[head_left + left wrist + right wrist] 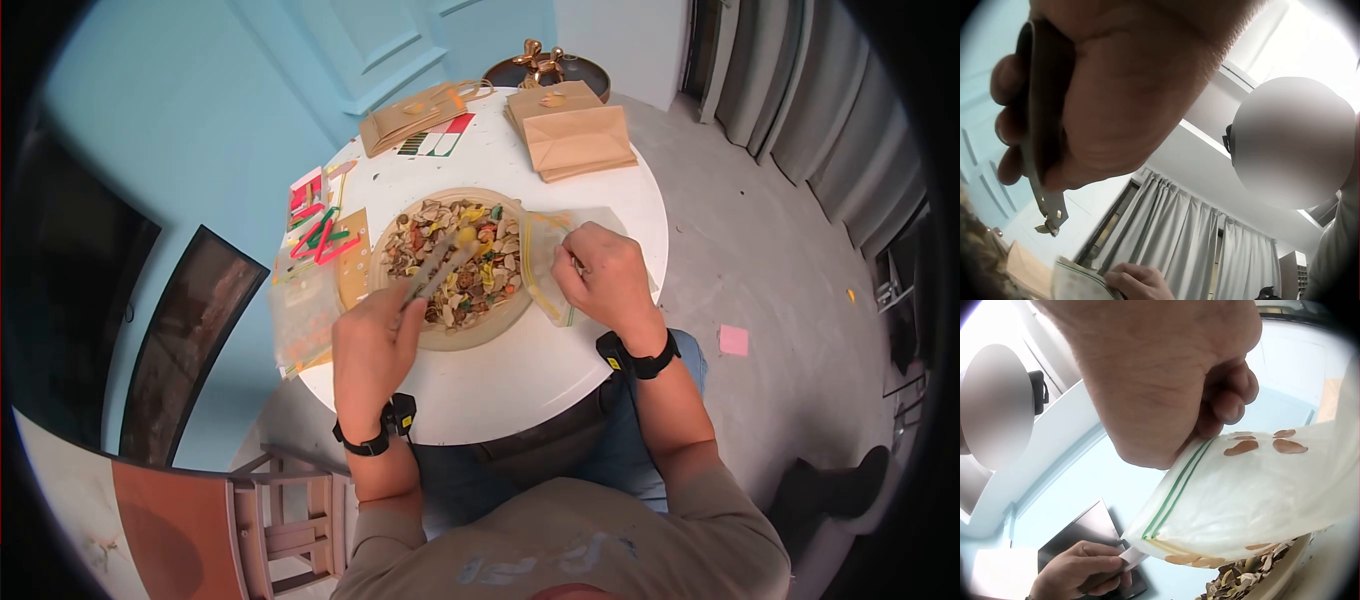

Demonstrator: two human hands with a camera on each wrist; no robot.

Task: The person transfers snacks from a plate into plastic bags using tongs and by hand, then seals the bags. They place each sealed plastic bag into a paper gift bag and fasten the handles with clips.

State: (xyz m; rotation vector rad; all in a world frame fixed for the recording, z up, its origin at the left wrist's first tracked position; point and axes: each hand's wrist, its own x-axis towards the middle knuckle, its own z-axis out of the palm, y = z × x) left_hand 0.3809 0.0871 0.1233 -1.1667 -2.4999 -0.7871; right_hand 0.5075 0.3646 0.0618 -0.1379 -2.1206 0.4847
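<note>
My left hand (372, 345) grips metal tongs (428, 272) over a round bowl (470, 338) heaped with dried potpourri (450, 300). Around the tong tips in the head view is something yellowish; in the left wrist view a small pale flake (1052, 226) shows at their end. At the bowl's right side my right hand (610, 275) pinches the upper edge of a translucent zip bag (1235, 500). Green seal lines and brown leaf-like shapes mark the bag in the right wrist view. Its mouth faces the bowl, and its lower edge overlaps the bowl's rim there.
Folded brown paper bags (578, 140) stand at the back right of the white table (450, 400), with another paper bag (415, 118) at the back left. Red and green clip-like strips (325, 238) lie on the left beside more clear bags (305, 315). A stool (295, 520) stands lower left.
</note>
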